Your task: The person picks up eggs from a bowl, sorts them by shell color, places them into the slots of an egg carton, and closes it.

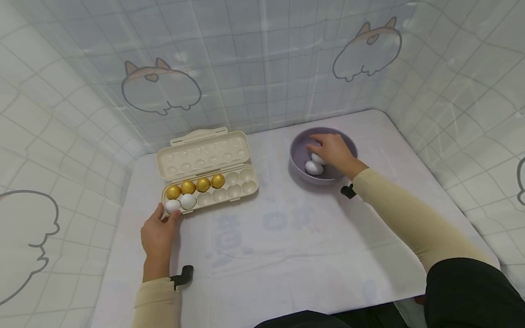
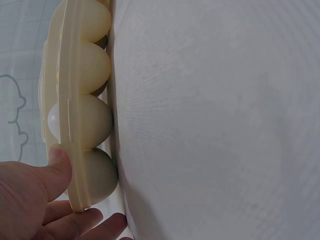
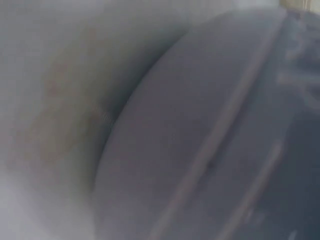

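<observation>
A cream plastic egg carton (image 1: 217,197) lies open at the left of the table. Several gold eggs (image 1: 188,187) fill part of its back row, and two white eggs (image 1: 188,201) sit at the left of the front row. My left hand (image 1: 159,233) holds the carton's near left corner, thumb (image 2: 59,162) on the rim and fingers around the end. On the right stands a purple bowl (image 1: 296,159) with white eggs (image 1: 314,167) in it. Inside the rim, my right hand (image 1: 334,150) hovers over the eggs, fingers parted and nothing visible between them.
The carton's lid (image 1: 203,155) leans back towards the tiled-pattern curtain (image 1: 254,59) behind the table. White cloth (image 1: 262,255) covers the tabletop. More curtain closes off the left and right sides. The right wrist view is blurred, mostly the bowl's outer wall (image 3: 165,120).
</observation>
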{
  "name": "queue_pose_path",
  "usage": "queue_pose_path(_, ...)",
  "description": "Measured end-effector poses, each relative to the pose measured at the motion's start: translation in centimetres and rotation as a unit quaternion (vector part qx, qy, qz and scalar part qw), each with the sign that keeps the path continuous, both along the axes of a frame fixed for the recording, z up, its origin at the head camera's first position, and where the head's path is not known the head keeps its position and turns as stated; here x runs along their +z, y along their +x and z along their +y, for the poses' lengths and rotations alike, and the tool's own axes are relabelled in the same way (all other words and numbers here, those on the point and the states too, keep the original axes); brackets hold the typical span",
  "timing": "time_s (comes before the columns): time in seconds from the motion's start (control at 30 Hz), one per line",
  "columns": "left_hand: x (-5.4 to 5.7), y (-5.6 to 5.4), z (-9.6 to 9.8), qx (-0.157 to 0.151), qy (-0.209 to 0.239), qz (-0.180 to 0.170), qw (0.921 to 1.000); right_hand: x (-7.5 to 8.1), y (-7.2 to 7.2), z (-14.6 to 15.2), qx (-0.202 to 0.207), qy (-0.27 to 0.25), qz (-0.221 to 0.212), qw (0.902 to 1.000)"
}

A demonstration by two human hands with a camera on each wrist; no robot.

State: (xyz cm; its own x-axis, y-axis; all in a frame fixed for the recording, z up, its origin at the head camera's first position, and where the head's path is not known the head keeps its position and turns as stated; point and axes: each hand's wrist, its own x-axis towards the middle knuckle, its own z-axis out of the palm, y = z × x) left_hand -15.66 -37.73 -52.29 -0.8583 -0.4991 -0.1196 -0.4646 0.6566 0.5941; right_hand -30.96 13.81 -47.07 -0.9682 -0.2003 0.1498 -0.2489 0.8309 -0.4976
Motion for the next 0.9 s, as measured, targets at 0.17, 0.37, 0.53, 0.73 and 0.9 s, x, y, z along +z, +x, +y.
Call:
queue_pose_path(0.17, -0.1, -0.1, -0.1, 0.004, 0.005, -0.007, 0.9999, -0.2, -0.2, 1.5, 0.015, 0.071, -0.048, 0.9962)
queue_pose_path(0.37, -0.1, 0.0, 0.0, -0.002, -0.002, 0.0, 1.0, -0.5, 0.0, 2.1, 0.03, 0.084, -0.085, 0.9924)
queue_pose_path(0.53, 0.0, 0.1, 0.0, -0.001, 0.0, -0.005, 1.0, -0.7, 0.1, 1.9, 0.041, 0.088, -0.088, 0.9914)
queue_pose_path(0.73, -0.2, 0.1, -0.1, 0.002, 0.002, -0.007, 1.0, -0.7, -0.1, 1.4, 0.054, 0.1, -0.092, 0.9892)
queue_pose_path(0.9, -0.2, 0.1, 0.0, 0.006, 0.004, -0.006, 1.0, -0.8, -0.7, 1.2, 0.064, 0.121, -0.086, 0.9868)
